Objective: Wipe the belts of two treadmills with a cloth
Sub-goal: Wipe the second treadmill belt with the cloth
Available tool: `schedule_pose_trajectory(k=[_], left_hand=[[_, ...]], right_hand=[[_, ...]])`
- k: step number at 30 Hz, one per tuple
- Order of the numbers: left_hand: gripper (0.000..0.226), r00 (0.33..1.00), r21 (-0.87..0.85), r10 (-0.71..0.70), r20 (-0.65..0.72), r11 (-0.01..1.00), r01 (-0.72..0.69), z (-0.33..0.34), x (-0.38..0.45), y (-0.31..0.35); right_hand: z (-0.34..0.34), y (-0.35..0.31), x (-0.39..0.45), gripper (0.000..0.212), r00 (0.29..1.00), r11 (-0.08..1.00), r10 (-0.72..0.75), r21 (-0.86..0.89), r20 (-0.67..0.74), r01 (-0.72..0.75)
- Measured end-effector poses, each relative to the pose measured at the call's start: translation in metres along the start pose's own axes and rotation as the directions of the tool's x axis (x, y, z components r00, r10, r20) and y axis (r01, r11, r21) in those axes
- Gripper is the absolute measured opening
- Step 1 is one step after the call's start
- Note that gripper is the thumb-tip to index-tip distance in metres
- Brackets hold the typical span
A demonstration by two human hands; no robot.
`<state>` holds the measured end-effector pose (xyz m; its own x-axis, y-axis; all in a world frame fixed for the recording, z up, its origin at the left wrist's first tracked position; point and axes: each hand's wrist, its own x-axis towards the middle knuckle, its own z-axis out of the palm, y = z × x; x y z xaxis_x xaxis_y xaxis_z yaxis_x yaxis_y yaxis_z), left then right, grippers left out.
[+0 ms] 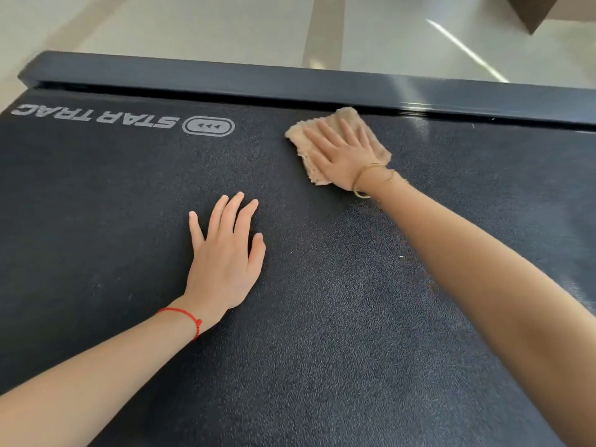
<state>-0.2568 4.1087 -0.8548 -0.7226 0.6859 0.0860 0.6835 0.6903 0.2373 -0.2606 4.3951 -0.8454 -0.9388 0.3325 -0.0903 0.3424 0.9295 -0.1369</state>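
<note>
Head view: cloth (303,146) partly under hand (343,154)

Belt (290,317): black, pebbled texture, grey logo (125,119) far left. Cloth (371,124): tan. Wrist string (185,317): red. Floor (225,27): pale grey-beige.

Bare forearms: a red string bracelet (190,319) on the left wrist, thin gold bangles (367,180) on the right.

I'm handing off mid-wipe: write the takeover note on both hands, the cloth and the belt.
Right hand: fingers straight, pressing the beige cloth flat on the treadmill belt, close to the far side rail.
Left hand: flat on the belt, holding nothing.
Done: cannot tell how much is wiped.
Left: the rest of this belt, including by the STAR TRAC logo; the second treadmill is out of view.
</note>
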Motion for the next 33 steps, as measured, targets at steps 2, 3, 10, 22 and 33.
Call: schedule_pose_trajectory(k=[2, 3, 10, 22, 33], left_hand=[[0.056, 1.000, -0.006, -0.004, 0.001, 1.000, 0.004, -0.001, 0.000, 0.000], [0.055, 1.000, -0.009, -0.005, -0.001, 1.000, 0.005, -0.001, 0.000, 0.001], [0.054, 1.000, -0.046, -0.020, -0.017, 0.999, 0.019, -0.001, -0.001, 0.004], [0.053, 1.000, -0.017, -0.015, -0.026, 1.000, 0.014, 0.001, -0.002, 0.004], [0.051, 0.999, -0.033, -0.002, -0.049, 0.999, 0.001, 0.003, -0.001, 0.002]], right_hand=[[-0.004, 0.040, -0.013, 0.055, 0.992, 0.992, 0.129, 0.001, -0.004, -0.129], [-0.007, 0.057, -0.021, 0.056, 0.980, 0.980, 0.198, 0.003, 0.000, -0.198], [0.000, 0.044, -0.078, 0.056, 0.983, 0.983, 0.183, 0.012, 0.000, -0.183], [0.010, 0.046, -0.162, 0.057, 0.999, 0.999, -0.038, -0.025, -0.002, 0.038], [0.014, -0.005, -0.195, 0.055, 0.999, 0.998, -0.041, -0.054, -0.006, 0.041]])
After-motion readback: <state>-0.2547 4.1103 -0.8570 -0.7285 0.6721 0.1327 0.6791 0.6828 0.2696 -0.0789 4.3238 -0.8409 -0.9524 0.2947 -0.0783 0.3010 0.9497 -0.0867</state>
